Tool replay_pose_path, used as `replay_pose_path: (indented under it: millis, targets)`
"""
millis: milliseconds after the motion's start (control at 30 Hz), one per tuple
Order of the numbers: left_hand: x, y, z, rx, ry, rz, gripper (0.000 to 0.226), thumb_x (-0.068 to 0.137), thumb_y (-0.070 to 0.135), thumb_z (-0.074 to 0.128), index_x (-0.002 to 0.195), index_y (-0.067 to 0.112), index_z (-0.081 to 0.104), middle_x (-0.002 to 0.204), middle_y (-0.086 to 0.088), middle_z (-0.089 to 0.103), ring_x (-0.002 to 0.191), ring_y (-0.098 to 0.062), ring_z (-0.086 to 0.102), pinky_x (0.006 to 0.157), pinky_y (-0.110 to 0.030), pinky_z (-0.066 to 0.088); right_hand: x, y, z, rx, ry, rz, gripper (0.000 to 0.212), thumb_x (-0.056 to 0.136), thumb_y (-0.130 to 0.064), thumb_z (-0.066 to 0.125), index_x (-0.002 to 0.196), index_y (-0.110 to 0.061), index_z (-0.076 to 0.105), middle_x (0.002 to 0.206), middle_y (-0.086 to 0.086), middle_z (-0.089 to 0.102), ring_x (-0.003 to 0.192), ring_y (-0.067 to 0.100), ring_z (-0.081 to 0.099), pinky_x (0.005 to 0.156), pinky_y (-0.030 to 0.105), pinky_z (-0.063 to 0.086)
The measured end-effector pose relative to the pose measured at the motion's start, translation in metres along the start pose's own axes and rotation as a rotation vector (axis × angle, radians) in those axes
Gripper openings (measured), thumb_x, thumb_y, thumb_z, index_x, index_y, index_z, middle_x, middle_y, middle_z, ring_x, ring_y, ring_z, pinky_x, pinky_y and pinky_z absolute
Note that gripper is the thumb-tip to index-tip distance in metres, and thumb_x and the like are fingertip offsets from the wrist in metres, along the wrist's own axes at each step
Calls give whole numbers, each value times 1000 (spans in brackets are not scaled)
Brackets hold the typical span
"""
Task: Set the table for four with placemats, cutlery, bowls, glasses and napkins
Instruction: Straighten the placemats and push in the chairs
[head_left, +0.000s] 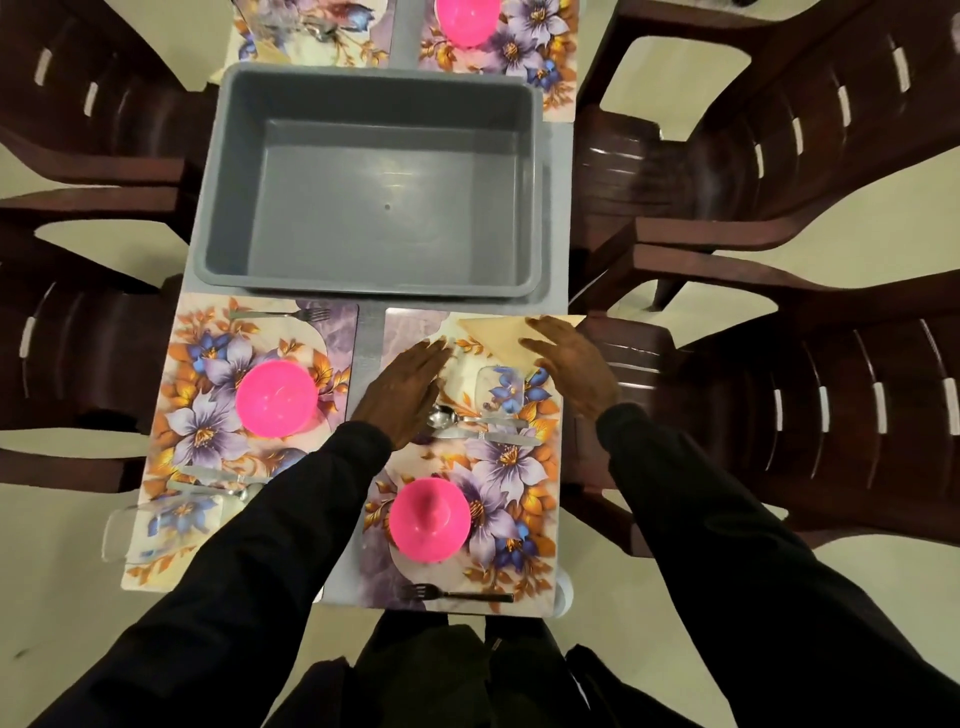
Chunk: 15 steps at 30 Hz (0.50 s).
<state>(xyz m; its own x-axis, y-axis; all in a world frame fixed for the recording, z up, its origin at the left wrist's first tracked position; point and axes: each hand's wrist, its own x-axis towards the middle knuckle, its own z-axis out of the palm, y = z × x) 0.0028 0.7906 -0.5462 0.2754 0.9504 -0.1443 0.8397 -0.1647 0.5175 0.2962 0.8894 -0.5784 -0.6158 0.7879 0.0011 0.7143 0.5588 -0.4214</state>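
Two floral placemats lie at the near end of the table, the right placemat (524, 467) and the left placemat (171, 415). On the right one stand a pink bowl (430, 519), a clear glass (501, 389), a spoon and knife (467, 423), a fork (457, 594) and a tan folded napkin (501, 335) at its far corner. My left hand (405, 395) hovers flat beside the glass, fingers straight. My right hand (571, 364) is open over the napkin's right side. The left mat carries another pink bowl (276, 397), a fork (280, 314) and a glass (156, 525).
An empty grey tub (374, 187) fills the table's middle. Beyond it lie two more floral mats, one with a pink bowl (465, 21), the other with cutlery and a napkin (291, 31). Dark brown plastic chairs (810, 156) stand on both sides of the table.
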Motion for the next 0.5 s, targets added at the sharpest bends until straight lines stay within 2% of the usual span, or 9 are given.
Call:
replay_pose_path:
  millis: [67, 200, 367, 500]
  targets:
    - [10, 0, 0, 24, 9, 29, 55, 105, 30, 27, 153, 9, 42, 158, -14, 42, 147, -33, 39, 119, -47, 36, 5, 2, 4, -14, -9, -5, 44, 79, 5, 80, 120, -9, 73, 138, 19, 62, 127, 41, 58, 102, 49, 52]
    - [24, -4, 4, 54, 22, 75, 50, 106, 27, 34, 152, 8, 44, 159, -13, 41, 148, -33, 36, 119, -48, 35, 7, -2, 10, -20, -9, 17, 43, 80, -1, 82, 121, -10, 73, 139, 17, 61, 130, 39, 55, 105, 45, 48]
    - [34, -9, 9, 75, 36, 110, 47, 106, 14, 48, 152, 8, 44, 160, -12, 40, 150, -31, 34, 120, -48, 34, 10, -15, 15, -7, -54, 59, 47, 81, -8, 82, 126, -9, 70, 144, 18, 57, 133, 41, 51, 106, 51, 48]
    - [36, -12, 14, 64, 16, 121, 46, 105, 13, 52, 150, 11, 46, 161, -10, 39, 150, -30, 33, 120, -49, 33, 7, -19, 19, 2, -62, 72, 43, 82, -12, 82, 124, -11, 72, 145, 17, 56, 134, 41, 51, 106, 52, 47]
